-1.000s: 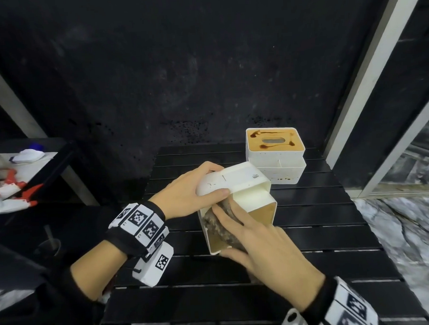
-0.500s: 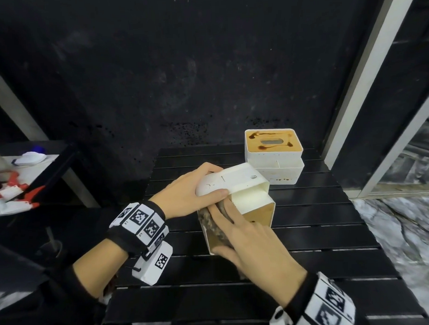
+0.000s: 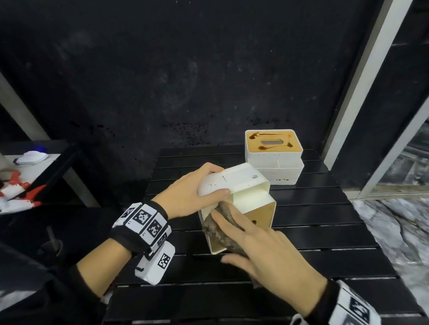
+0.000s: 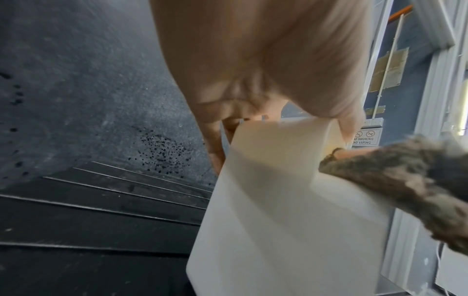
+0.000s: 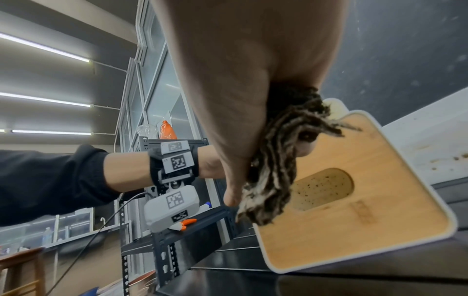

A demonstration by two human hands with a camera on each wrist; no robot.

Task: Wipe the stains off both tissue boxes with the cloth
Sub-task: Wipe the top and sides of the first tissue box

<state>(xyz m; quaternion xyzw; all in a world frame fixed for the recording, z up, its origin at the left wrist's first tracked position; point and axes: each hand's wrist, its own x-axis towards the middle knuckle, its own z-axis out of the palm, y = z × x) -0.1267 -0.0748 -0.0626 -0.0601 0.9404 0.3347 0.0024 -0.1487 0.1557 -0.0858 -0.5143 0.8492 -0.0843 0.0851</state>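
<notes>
One tilted tissue box [image 3: 236,181], left grip [image 3: 188,195] clasped round its white side, right grip [image 3: 269,253] flat, fingers [image 3: 223,219] straight, pressing cloth [image 3: 218,234] on its wooden top.

The head view is dim: the black wall [image 3: 179,65] and black slatted table [image 3: 310,232] swallow light, while the white tissue box [image 3: 234,181] at the centre shows bright, nearly washed out. Straight edges bow at 3 o'clock, and the marble floor [image 3: 408,240] at 4 o'clock smears. In the left wrist view the left hand [image 4: 266,60] at 12 o'clock is soft, out of focus, and the cloth [image 4: 405,180] at 3 o'clock blurs. In the right wrist view 3 strip lights [image 5: 50,100] glow at 9 o'clock, leaving the right hand [image 5: 240,80] at 12 o'clock backlit and shadowed.
</notes>
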